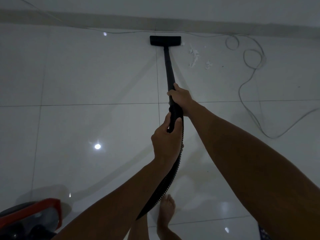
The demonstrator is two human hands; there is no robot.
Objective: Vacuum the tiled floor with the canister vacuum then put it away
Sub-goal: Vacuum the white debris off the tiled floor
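With the right hand (180, 99) gripping the wand (168, 66) and the left hand (164, 135) holding the hose (173, 168), sweep the floor head (165, 40), upper centre, rightward over the white debris (194, 56), avoiding the cord (251, 66).

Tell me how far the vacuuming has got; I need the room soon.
Under way, not finished. Both hands are on the vacuum: the right hand grips the wand, the left hand holds the hose, and the floor head sits by the wall. White debris still lies just right of the head. The canister is out, so putting it away remains.
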